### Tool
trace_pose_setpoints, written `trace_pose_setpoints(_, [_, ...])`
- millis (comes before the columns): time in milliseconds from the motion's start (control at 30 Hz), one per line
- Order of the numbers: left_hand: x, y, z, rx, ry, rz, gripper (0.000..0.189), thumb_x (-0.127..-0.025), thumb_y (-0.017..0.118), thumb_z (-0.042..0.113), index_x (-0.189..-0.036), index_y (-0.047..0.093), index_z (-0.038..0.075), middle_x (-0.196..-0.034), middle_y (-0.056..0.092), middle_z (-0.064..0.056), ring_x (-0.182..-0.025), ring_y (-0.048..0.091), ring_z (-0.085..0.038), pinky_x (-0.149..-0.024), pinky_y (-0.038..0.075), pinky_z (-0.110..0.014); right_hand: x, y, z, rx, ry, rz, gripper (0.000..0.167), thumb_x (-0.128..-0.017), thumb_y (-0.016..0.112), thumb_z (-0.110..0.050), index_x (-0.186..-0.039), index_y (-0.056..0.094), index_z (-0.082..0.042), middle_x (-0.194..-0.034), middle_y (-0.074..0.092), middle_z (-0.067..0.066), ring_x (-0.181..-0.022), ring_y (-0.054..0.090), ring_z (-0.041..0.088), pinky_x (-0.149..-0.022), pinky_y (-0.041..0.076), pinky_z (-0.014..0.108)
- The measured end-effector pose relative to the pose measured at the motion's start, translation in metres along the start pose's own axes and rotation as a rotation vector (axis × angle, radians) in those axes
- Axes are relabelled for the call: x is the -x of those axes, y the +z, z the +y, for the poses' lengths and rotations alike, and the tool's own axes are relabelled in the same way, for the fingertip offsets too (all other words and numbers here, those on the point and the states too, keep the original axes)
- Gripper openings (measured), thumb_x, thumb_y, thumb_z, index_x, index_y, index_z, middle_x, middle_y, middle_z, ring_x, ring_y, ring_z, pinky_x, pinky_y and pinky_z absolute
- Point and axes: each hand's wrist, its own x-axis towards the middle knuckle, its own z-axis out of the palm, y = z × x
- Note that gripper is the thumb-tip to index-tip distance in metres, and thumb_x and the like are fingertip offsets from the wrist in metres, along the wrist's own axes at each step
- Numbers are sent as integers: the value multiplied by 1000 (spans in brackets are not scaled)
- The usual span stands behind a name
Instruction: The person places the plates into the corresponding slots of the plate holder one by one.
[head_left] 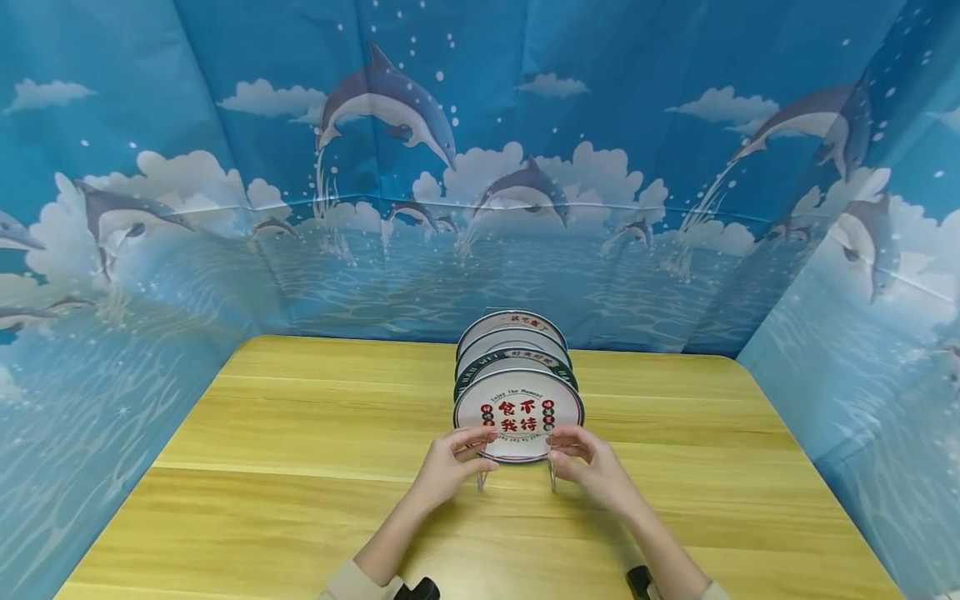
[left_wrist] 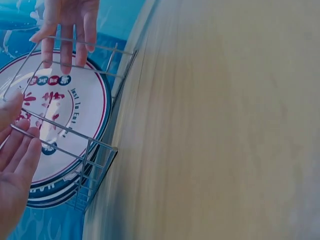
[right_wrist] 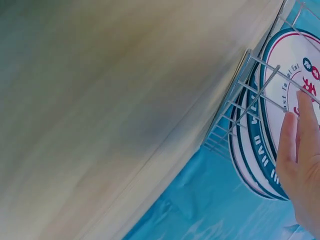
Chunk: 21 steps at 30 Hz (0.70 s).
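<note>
Several round plates stand upright, one behind another, in a metal wire rack (head_left: 553, 477). The front plate (head_left: 519, 379) is white with red characters and dark lettering. One behind it has a dark green lettered band. My left hand (head_left: 442, 472) holds the left front wire of the rack (left_wrist: 90, 143) between thumb and curled fingers. At the right front wire, my right hand (head_left: 594, 472) has its thumb on one side and its fairly straight fingers on the other, close to the front plate. In the right wrist view only part of the right hand (right_wrist: 304, 165) shows; its thumb is hidden.
The rack stands on a yellow wood-grain table (head_left: 300, 417), around the middle of its width. Behind the table and at both sides hangs a blue curtain (head_left: 360, 275) printed with dolphins and clouds. Dark wrist straps (head_left: 423, 588) sit below the hands.
</note>
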Motion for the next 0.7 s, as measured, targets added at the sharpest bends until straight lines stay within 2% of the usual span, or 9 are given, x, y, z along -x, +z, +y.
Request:
trace_pose_setpoints(133, [0, -2, 4, -8, -7, -4, 46, -76, 65, -11, -117, 48, -20, -118, 50, -35, -113, 48, -44, -97, 39, -46, -2, 3, 0, 7, 28, 23, 35, -87, 61, -5, -117, 49, 8, -116, 52, 26, -101, 56, 23, -77, 55, 35])
trace_pose_setpoints(333, [-1, -3, 3, 0, -23, -1, 47, -75, 65, -11, -118, 48, -20, -120, 49, -35, -114, 47, -44, -98, 39, -47, -4, 3, 2, 0, 25, 10, 36, -87, 60, -5, -118, 48, 9, -118, 50, 27, -105, 53, 34, -77, 55, 35])
trace_pose_setpoints(433, [-1, -3, 3, -12, -14, -9, 47, -76, 65, -11, -119, 47, -19, -121, 48, -35, -114, 47, -44, -98, 38, -47, -3, 1, 1, 45, -3, -2, 37, -87, 61, -9, -119, 49, 6, -117, 52, 25, -104, 54, 33, -79, 54, 30])
trace_pose_setpoints(500, [0, -5, 0, -38, 23, -9, 48, -76, 66, -9, -119, 49, -17, -121, 49, -32, -114, 47, -42, -99, 38, -45, -3, -3, 0, 83, -66, 1, 38, -86, 62, -9, -119, 50, 5, -115, 54, 24, -102, 56, 32, -80, 53, 26])
trace_pose_setpoints(567, [-1, -9, -3, -89, 93, 20, 47, -76, 68, -5, -119, 51, -14, -120, 51, -29, -113, 49, -40, -98, 40, -42, -3, -9, -3, 124, -175, 53, 35, -85, 63, -7, -117, 53, 5, -110, 58, 23, -97, 59, 27, -78, 52, 22])
trace_pose_setpoints(633, [-1, -17, -4, -162, 191, 91, 47, -75, 70, -2, -119, 53, -10, -119, 54, -24, -110, 52, -37, -96, 43, -40, -3, -19, -6, 176, -308, 150, 32, -84, 64, -2, -114, 55, 4, -104, 61, 21, -91, 61, 20, -75, 52, 19])
trace_pose_setpoints(700, [-2, -27, -1, -285, 286, 195, 47, -75, 71, 1, -119, 55, -5, -116, 57, -20, -107, 55, -35, -94, 45, -39, -5, -32, -10, 274, -430, 293, 30, -81, 65, 2, -110, 58, 5, -101, 63, 19, -89, 60, 17, -74, 52, 19])
